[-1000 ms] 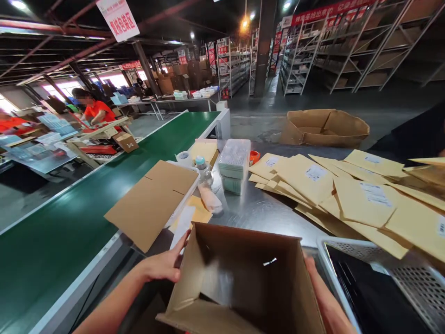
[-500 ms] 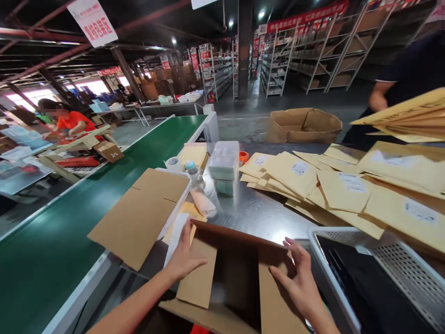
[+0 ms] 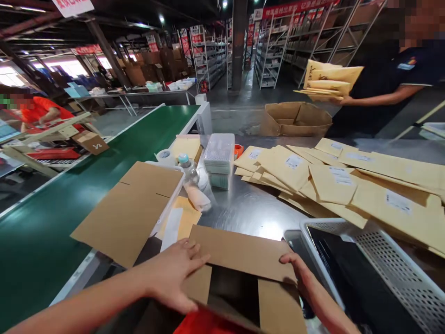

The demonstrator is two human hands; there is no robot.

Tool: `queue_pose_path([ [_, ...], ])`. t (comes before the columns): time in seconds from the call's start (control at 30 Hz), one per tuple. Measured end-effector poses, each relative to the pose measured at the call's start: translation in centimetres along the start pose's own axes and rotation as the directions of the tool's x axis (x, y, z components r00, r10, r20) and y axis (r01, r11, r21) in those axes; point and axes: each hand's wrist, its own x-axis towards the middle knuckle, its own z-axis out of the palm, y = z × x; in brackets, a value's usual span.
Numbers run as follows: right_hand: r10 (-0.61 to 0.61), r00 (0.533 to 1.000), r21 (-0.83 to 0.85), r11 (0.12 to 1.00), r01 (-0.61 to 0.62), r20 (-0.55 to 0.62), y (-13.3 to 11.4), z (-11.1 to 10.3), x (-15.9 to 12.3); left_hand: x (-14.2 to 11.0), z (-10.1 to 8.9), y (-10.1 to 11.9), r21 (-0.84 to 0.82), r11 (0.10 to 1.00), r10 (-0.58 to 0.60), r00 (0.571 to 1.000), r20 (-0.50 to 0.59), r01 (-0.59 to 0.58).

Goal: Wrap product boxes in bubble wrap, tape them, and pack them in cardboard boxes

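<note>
Right in front of me is a brown cardboard box point(image 3: 239, 253), its far flap folded inward over the two side flaps, with a dark opening below. At the box's left side, my left hand point(image 3: 170, 273) is open, its fingers spread over the corner of the far flap and its thumb apart, low by the near side. My right hand point(image 3: 302, 273) touches the right end of that flap with extended fingertips. Part of something red point(image 3: 208, 321) shows at the near edge; what it is I cannot tell.
Flat cardboard point(image 3: 128, 208) overlaps the green conveyor belt point(image 3: 76, 195). A bottle point(image 3: 187, 164) and stacked plastic boxes point(image 3: 219, 157) stand on the metal table. Padded envelopes point(image 3: 333, 178) lie behind a white basket point(image 3: 385, 260). A co-worker point(image 3: 385, 88) holds several envelopes point(image 3: 327, 81) near a large carton point(image 3: 297, 120).
The box's far flap has gone from upright to folded inward toward me. Both hands have moved with it, the left now lower and flatter. The co-worker's envelopes have moved leftward over the carton.
</note>
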Motion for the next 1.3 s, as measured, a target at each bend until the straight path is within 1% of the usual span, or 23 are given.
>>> queue_pose_path([
  [0.07, 0.091, 0.995, 0.166, 0.981, -0.097, 0.045, -0.1, 0.8, -0.2, 1.7, 0.5, -1.5, 0.037, 0.999, -0.021, 0.995, -0.096, 0.024],
  [0.1, 0.116, 0.991, 0.224, 0.966, -0.127, 0.060, -0.1, 1.3, -0.4, 2.4, 1.1, -2.4, 0.067, 0.997, -0.025, 0.985, -0.171, 0.037],
  [0.17, 0.149, 0.989, 0.250, 0.957, -0.149, 0.021, -0.2, 2.2, -0.9, 3.1, 2.6, -4.3, 0.087, 0.994, -0.031, 0.938, -0.345, 0.065],
  [0.23, 0.156, 0.987, 0.203, 0.968, -0.145, -0.041, -0.4, 3.0, -1.6, 3.1, 4.1, -5.6, -0.026, 0.995, -0.094, 0.881, -0.464, 0.092],
  [0.3, 0.150, 0.980, 0.184, 0.975, -0.125, -0.130, -0.5, 3.7, -2.1, 2.7, 5.2, -6.1, -0.239, 0.962, -0.239, 0.836, -0.495, 0.134],
  [0.4, 0.158, 0.962, 0.248, 0.963, -0.101, -0.222, -0.7, 4.5, -2.4, 2.3, 5.8, -5.8, -0.488, 0.858, -0.398, 0.811, -0.428, 0.163],
  [0.5, 0.187, 0.956, 0.284, 0.951, -0.119, -0.228, -0.8, 5.0, -2.4, 2.3, 5.7, -5.2, -0.632, 0.768, -0.423, 0.820, -0.384, 0.101],
  [0.6, 0.158, 0.954, 0.303, 0.950, -0.076, -0.256, -0.7, 5.3, -2.4, 2.6, 5.7, -5.1, -0.739, 0.674, -0.457, 0.790, -0.409, 0.007],
  [0.67, 0.145, 0.954, 0.313, 0.948, -0.058, -0.262, -0.7, 5.3, -2.4, 2.6, 5.6, -5.2, -0.786, 0.618, -0.483, 0.788, -0.382, -0.002],
  [0.7, 0.140, 0.956, 0.306, 0.950, -0.057, -0.257, -0.7, 5.3, -2.3, 2.6, 5.5, -5.2, -0.813, 0.582, -0.492, 0.808, -0.325, 0.028],
  [0.77, 0.116, 0.965, 0.249, 0.967, -0.055, -0.235, -0.6, 4.9, -2.3, 2.5, 5.2, -5.3, -0.858, 0.497, -0.486, 0.860, -0.154, 0.127],
  [0.83, 0.073, 0.980, 0.168, 0.985, -0.041, -0.187, 0.1, 4.3, -2.4, 2.2, 5.1, -5.2, -0.881, 0.425, -0.470, 0.882, -0.020, 0.207],
  [0.87, 0.055, 0.984, 0.152, 0.988, -0.029, -0.172, 0.9, 4.0, -2.5, 2.1, 5.1, -5.1, -0.888, 0.404, -0.475, 0.880, 0.002, 0.220],
  [0.9, 0.046, 0.980, 0.159, 0.987, -0.015, -0.195, 2.0, 3.6, -2.6, 1.9, 5.2, -5.1, -0.892, 0.397, -0.486, 0.874, -0.002, 0.218],
  [0.93, 0.048, 0.963, 0.162, 0.987, -0.005, -0.266, 3.3, 3.2, -2.7, 1.8, 5.3, -5.1, -0.894, 0.395, -0.504, 0.864, -0.018, 0.211],
  [0.97, 0.054, 0.930, 0.132, 0.991, -0.006, -0.364, 5.0, 3.0, -2.8, 1.8, 5.4, -5.0, -0.896, 0.393, -0.525, 0.851, -0.032, 0.209],
  [1.0, 0.054, 0.875, 0.061, 0.998, -0.028, -0.480, 6.9, 2.8, -2.9, 1.7, 5.5, -5.0, -0.897, 0.389, -0.544, 0.838, -0.040, 0.209],
  [1.03, 0.025, 0.812, -0.085, 0.992, -0.092, -0.583, 8.8, 2.7, -3.0, 1.7, 5.6, -5.0, -0.899, 0.385, -0.558, 0.829, -0.046, 0.209],
  [1.07, -0.024, 0.782, -0.247, 0.954, -0.168, -0.623, 10.7, 2.8, -3.1, 1.7, 5.7, -5.0, -0.900, 0.381, -0.567, 0.823, -0.047, 0.210],
  [1.1, -0.067, 0.771, -0.368, 0.902, -0.225, -0.633, 12.4, 3.0, -3.1, 1.8, 5.7, -5.1, -0.902, 0.376, -0.573, 0.818, -0.047, 0.211],
  [1.17, -0.117, 0.785, -0.494, 0.830, -0.260, -0.609, 14.7, 3.6, -2.9, 1.8, 5.7, -5.1, -0.903, 0.372, -0.580, 0.813, -0.047, 0.214],
  [1.23, -0.132, 0.796, -0.500, 0.834, -0.232, -0.590, 15.5, 3.9, -2.6, 1.8, 5.7, -5.1, -0.901, 0.375, -0.588, 0.808, -0.051, 0.216],
  [1.3, -0.148, 0.810, -0.506, 0.838, -0.202, -0.567, 14.9, 3.5, -2.8, 1.7, 5.6, -5.1, -0.901, 0.375, -0.589, 0.806, -0.051, 0.217],
])
